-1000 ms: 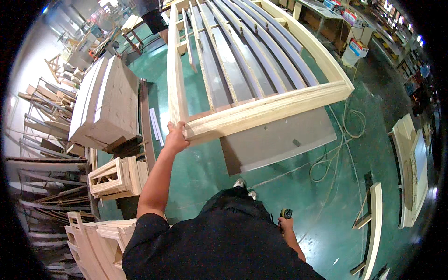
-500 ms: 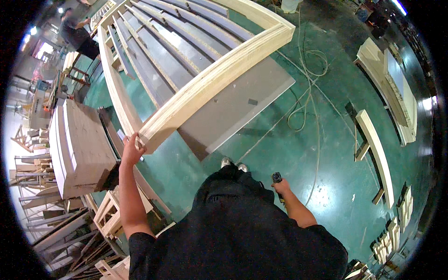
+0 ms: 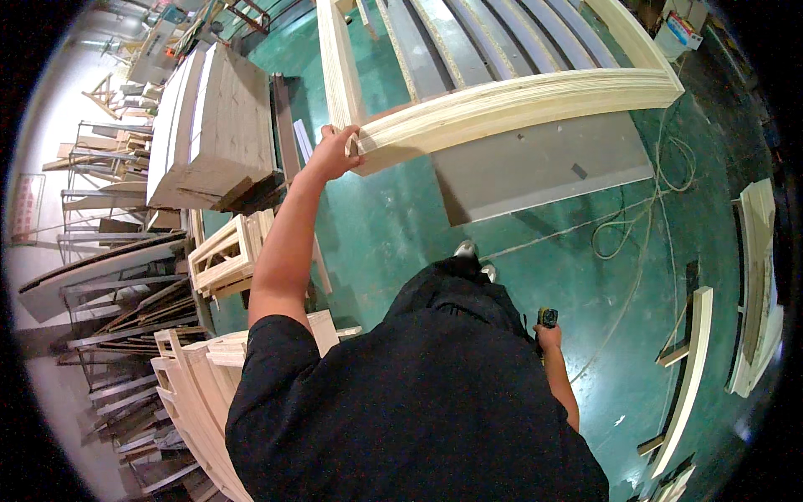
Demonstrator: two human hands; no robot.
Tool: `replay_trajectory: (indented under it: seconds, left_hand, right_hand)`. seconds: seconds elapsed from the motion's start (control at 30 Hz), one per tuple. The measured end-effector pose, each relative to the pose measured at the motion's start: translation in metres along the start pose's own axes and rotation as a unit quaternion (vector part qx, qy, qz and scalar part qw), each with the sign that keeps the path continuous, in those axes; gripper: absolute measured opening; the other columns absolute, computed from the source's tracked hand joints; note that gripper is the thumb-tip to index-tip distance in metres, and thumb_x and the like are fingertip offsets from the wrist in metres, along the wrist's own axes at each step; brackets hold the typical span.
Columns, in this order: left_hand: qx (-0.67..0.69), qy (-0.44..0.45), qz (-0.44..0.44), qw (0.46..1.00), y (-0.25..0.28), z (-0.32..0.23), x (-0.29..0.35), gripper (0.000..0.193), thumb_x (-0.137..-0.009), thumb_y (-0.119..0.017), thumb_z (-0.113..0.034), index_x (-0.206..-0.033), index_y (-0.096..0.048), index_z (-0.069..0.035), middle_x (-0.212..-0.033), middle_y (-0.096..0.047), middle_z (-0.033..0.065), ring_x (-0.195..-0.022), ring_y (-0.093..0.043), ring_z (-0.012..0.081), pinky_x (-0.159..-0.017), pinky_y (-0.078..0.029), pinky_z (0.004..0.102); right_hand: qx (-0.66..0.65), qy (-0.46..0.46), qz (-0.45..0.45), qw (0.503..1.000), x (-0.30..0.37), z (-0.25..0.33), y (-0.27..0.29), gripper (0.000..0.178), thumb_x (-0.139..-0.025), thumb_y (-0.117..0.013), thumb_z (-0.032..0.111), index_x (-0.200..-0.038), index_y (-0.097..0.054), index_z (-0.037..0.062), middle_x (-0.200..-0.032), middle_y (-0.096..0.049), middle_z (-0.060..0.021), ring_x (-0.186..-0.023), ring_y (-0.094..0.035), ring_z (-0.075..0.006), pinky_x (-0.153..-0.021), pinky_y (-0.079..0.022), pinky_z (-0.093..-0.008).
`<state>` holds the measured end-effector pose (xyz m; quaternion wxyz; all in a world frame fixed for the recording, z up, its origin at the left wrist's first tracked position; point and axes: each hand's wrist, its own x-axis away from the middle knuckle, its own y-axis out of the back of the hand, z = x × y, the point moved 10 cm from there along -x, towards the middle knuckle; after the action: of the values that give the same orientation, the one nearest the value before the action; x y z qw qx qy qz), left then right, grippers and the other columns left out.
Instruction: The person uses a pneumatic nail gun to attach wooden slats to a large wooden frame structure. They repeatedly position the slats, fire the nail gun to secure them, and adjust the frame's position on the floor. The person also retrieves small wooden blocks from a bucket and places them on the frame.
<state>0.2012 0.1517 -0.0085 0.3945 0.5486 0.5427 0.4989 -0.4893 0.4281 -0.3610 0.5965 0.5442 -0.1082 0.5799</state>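
Note:
My left hand (image 3: 333,156) grips the near left corner of a large pale wooden frame (image 3: 510,107), its fingers curled over the end. Several long grey boards with rough edges (image 3: 456,42) run lengthwise inside the frame. Below its near rail lies a flat grey panel (image 3: 548,167). Down by my right side, my right hand (image 3: 549,337) is closed round a black-and-yellow power tool (image 3: 547,317). Only the tool's dark end shows clearly, so its exact kind cannot be made out.
A stack of thick boards (image 3: 230,125) stands left of the frame. Wooden frames (image 3: 226,255) and racks of timber (image 3: 125,268) fill the left side. A hose (image 3: 615,238) loops over the green floor. Curved wooden pieces (image 3: 690,376) stand at the right.
My view has turned left, so the frame and floor appear farther right. My left hand still holds the frame corner; my right hand keeps the tool at my side.

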Motion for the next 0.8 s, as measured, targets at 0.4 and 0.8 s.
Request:
replay_trajectory:
  seconds: [0.4,0.8]
  left_hand:
    - [0.042,0.044,0.022,0.998,-0.008,0.005,0.000,0.083,-0.077,-0.084,-0.024,-0.149,-0.044,-0.020,-0.146,-0.030,0.0420,-0.134,-0.042,0.0567,-0.111,-0.043,0.0511]
    - [0.003,0.031,0.035,0.999,0.005,-0.004,0.004,0.092,-0.068,-0.087,-0.028,-0.149,-0.043,-0.018,-0.139,-0.036,0.0373,-0.108,-0.062,0.0533,-0.101,-0.053,0.0457]
  right_hand:
    - [0.025,-0.002,0.021,0.999,0.020,0.028,-0.001,0.044,-0.068,-0.082,0.026,-0.101,-0.070,-0.0008,-0.092,-0.073,-0.0169,-0.085,-0.071,-0.0327,-0.079,-0.053,-0.0431]
    - [0.083,0.041,0.015,0.996,-0.007,0.027,-0.031,0.035,-0.071,-0.085,0.027,-0.092,-0.068,0.0032,-0.080,-0.071,-0.0143,-0.067,-0.070,-0.0280,-0.064,-0.055,-0.0421]
